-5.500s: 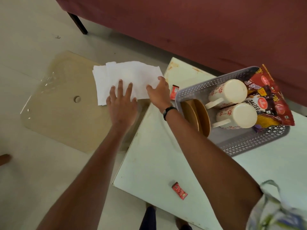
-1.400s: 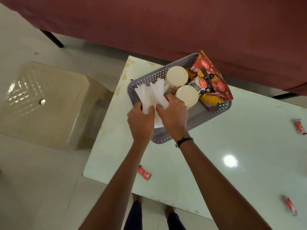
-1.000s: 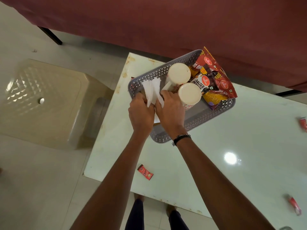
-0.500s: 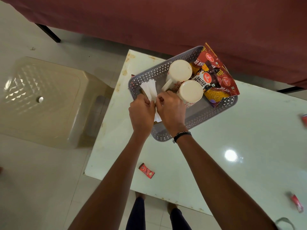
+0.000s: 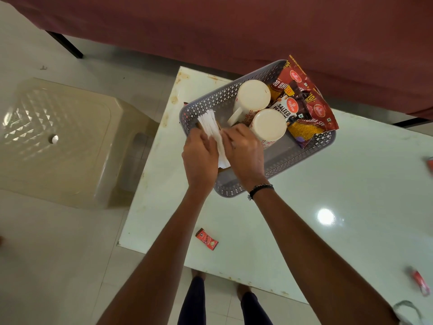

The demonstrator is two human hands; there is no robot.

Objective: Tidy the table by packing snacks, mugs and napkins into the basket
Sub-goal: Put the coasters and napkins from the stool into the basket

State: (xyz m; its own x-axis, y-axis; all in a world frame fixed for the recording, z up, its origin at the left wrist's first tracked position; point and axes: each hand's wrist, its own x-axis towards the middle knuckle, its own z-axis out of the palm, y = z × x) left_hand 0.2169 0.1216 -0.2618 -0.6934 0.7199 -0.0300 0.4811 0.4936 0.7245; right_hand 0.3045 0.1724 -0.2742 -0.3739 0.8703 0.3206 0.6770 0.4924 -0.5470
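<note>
A grey lattice basket (image 5: 312,146) stands on the pale table (image 5: 304,207). In it two white mugs (image 5: 252,97) (image 5: 269,125) lie bottom-up beside red snack packets (image 5: 307,102) at its far right end. A stack of white napkins (image 5: 212,127) stands on edge in the basket's left end. My left hand (image 5: 199,158) holds the stack from the left with bent fingers. My right hand (image 5: 243,152) holds it from the right, fingers curled down into the basket next to the nearer mug. The napkins' lower part is hidden between my hands.
A small red sachet (image 5: 206,239) lies near the table's front left corner; two more sachets (image 5: 420,283) (image 5: 430,165) lie at the right edge. A beige plastic stool (image 5: 58,137) stands left of the table. A dark red cloth-covered surface (image 5: 234,24) runs behind.
The napkins came from the stool into the basket. In the last second both hands lowered them into the basket's left end, upright, and the hands now sit slightly apart around them.
</note>
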